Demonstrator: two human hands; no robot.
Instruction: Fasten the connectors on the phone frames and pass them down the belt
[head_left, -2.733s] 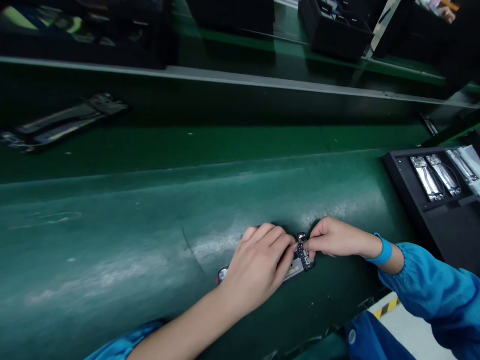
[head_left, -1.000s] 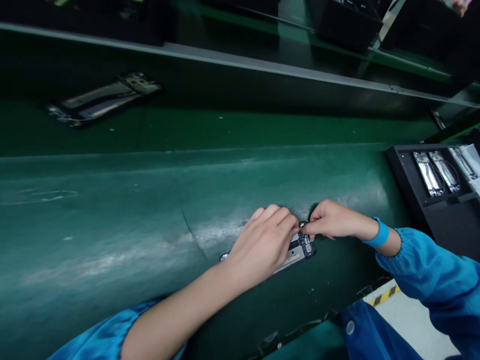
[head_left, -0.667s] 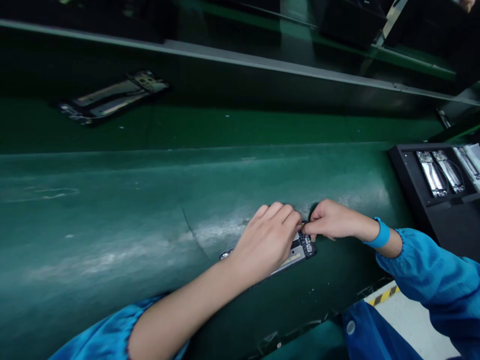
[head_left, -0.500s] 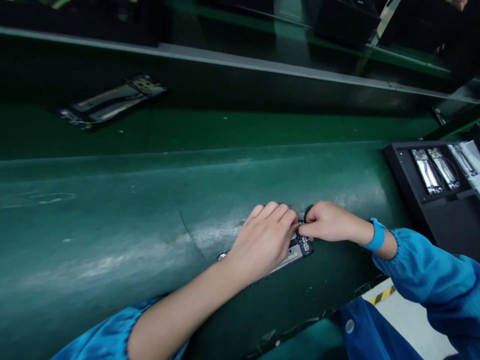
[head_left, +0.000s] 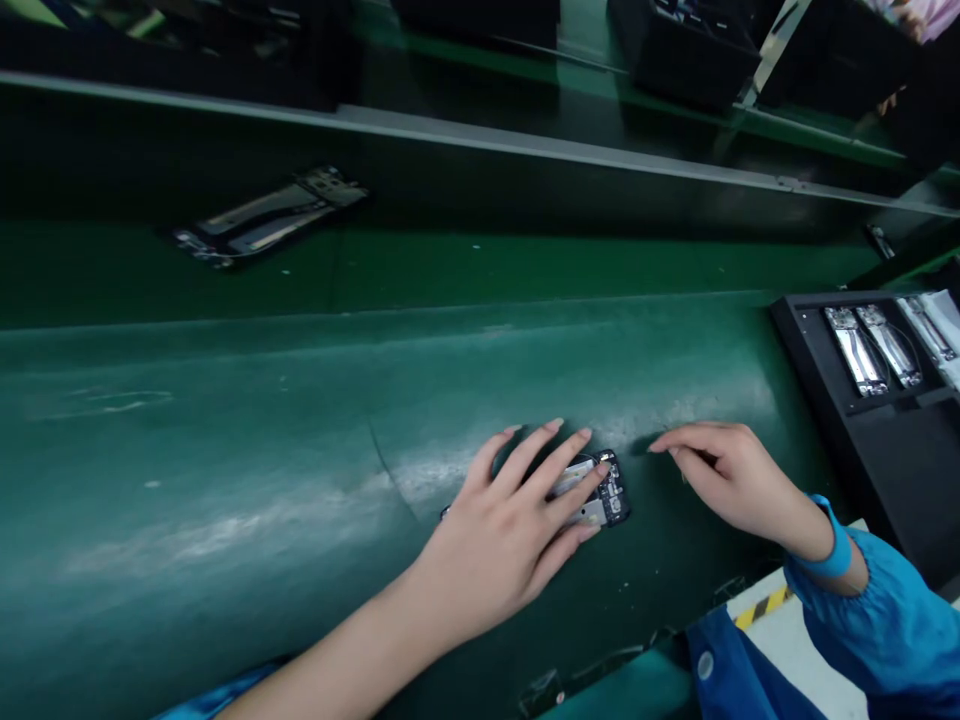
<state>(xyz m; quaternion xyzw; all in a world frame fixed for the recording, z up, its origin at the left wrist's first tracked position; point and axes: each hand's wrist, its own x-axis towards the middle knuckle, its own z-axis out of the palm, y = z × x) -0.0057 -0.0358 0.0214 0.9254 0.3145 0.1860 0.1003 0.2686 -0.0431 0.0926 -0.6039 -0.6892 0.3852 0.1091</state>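
Observation:
My left hand [head_left: 510, 530] lies over an opened phone [head_left: 613, 490] on the green mat, its fingers spread across it. The phone's back is off, with a dark circuit board and a silvery panel exposed at its right end. The hand hides most of its left part. To the right of the phone, apart from it, my right hand [head_left: 739, 480] hovers above the mat. Its thumb and index finger are pressed together; whatever is between them is too small or hidden to make out.
A black tray [head_left: 814, 370] at the right holds several opened phones [head_left: 856, 350]. Another opened phone [head_left: 270, 218] lies at the back left under a ledge with a metal edge [head_left: 525, 140]. The green mat [head_left: 225, 450] covers the bench. Part of another person shows at top right.
My right hand has moved away from the phone's upper right end, to the right. My left hand has gone from bunched fingers to spread ones over the phone. The view has shifted slightly.

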